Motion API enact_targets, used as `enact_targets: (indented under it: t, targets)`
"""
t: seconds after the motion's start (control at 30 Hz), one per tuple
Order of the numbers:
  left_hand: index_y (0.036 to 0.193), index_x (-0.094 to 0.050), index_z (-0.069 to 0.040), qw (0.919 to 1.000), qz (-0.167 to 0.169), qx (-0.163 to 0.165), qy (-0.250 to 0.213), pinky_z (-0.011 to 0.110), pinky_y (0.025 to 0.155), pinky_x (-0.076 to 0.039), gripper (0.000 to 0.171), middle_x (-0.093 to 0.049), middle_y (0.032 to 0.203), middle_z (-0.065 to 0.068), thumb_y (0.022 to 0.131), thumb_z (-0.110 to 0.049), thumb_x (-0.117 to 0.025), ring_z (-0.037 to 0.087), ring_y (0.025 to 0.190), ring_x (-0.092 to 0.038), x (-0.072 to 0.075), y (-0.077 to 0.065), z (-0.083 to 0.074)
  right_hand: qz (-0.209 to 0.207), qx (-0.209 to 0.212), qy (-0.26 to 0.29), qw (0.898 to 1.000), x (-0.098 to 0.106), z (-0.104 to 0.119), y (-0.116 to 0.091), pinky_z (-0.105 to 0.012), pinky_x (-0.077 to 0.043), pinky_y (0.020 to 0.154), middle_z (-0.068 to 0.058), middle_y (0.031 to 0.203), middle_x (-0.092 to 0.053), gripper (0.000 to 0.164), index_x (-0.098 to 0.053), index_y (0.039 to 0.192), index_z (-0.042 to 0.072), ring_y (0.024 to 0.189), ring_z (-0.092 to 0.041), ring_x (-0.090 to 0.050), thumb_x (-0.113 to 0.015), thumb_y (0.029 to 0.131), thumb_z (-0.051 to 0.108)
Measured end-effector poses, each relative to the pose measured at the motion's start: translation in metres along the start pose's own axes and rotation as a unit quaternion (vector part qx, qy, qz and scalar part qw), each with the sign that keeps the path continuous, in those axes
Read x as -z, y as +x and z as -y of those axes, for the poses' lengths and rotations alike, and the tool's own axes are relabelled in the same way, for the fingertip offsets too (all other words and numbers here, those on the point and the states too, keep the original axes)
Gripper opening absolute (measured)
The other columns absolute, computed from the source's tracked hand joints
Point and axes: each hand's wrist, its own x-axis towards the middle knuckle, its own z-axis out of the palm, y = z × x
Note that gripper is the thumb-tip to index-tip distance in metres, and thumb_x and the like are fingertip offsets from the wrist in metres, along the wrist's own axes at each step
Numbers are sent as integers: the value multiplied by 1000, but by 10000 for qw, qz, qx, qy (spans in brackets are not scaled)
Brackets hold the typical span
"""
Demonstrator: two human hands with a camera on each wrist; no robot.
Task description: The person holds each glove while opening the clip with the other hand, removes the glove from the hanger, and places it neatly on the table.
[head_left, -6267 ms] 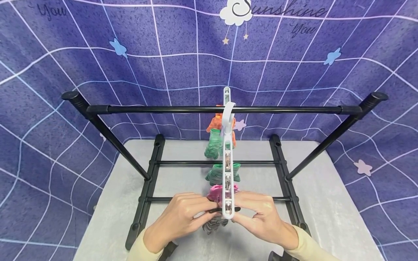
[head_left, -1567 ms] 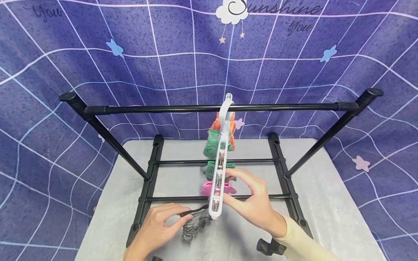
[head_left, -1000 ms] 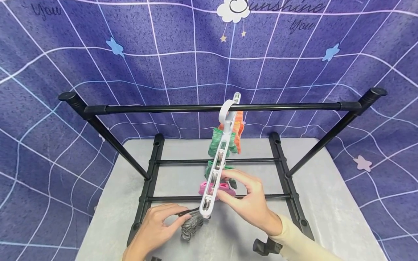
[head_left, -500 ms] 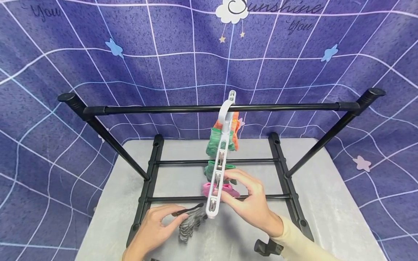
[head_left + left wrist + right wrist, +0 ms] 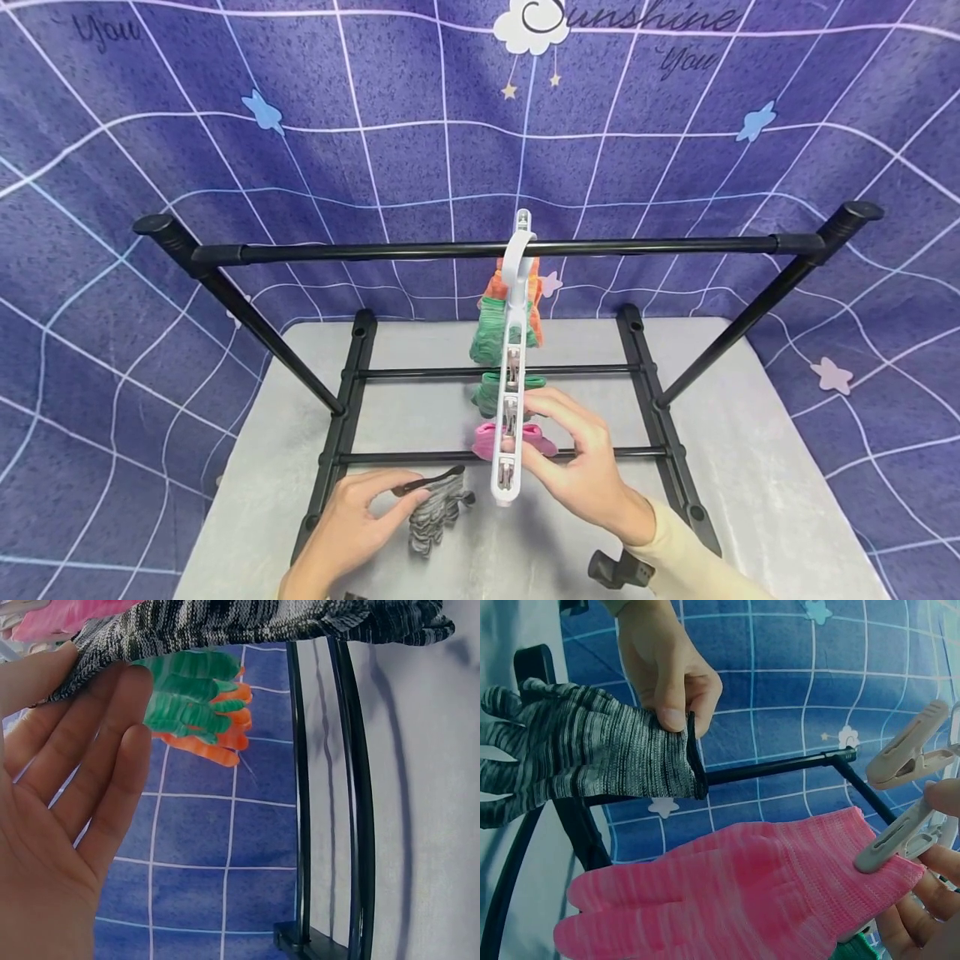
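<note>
My left hand (image 5: 365, 510) pinches a black-and-grey knit glove (image 5: 437, 515) by its dark cuff, left of the hanger's front end. The glove's fingers dangle below the cuff. A white clip hanger (image 5: 507, 433) hooks over the black rail. My right hand (image 5: 585, 462) is at its front half, thumb and fingers around a clip (image 5: 896, 838) that grips the cuff of a pink glove (image 5: 735, 889). Another clip (image 5: 911, 754) beside it, in the right wrist view, grips nothing visible. Behind hang green gloves (image 5: 491, 329) and an orange glove (image 5: 535, 304).
The black rack has a top rail (image 5: 637, 247), slanted posts (image 5: 270, 333) and lower bars (image 5: 585, 371). It stands on a grey tabletop (image 5: 240, 517). A blue gridded cloth (image 5: 375, 167) covers the back and sides.
Both hands were at the hanger's front end with the grey glove; my left hand has since drawn it leftward. My right hand moved back along the hanger, which has swung and straightened.
</note>
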Motion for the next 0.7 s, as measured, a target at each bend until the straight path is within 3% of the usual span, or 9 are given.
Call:
enact_targets:
  t: [0.1,0.33,0.57,0.7]
  targets:
    - [110,-84,-25,9998,71,163,-28,17,90,-57,29,-80,106,-13,86,-11,-90,12,96,-78,1,-1,0,-15,-10,62,10000,1,0,-1,-29,-56,95,-13,114,-74,45,-74,127,4,101,-21,-69,-85,85,-5]
    - [113,-83,-30,9941,355,1022,31,32,89,-63,22,-79,111,-16,93,-21,-86,8,103,-76,8,-6,-2,-19,-28,49,10000,2,-1,-2,-28,-55,98,-14,115,-74,39,-74,127,4,105,-21,-70,-84,90,0]
    - [112,-81,-28,9935,435,1034,-164,31,79,-60,21,-78,103,-21,95,-15,-82,3,91,-73,14,-10,1,-56,73,35,10000,3,-3,-2,-28,-56,97,-15,116,-74,34,-73,127,2,101,-21,-70,-82,94,5]
    - [112,-78,-29,9911,513,1153,-426,34,80,-62,22,-78,104,-17,100,-11,-76,4,91,-74,19,-11,4,-78,72,4,9999,3,-3,-3,-27,-55,95,-15,115,-74,35,-73,127,2,99,-20,-69,-81,93,5]
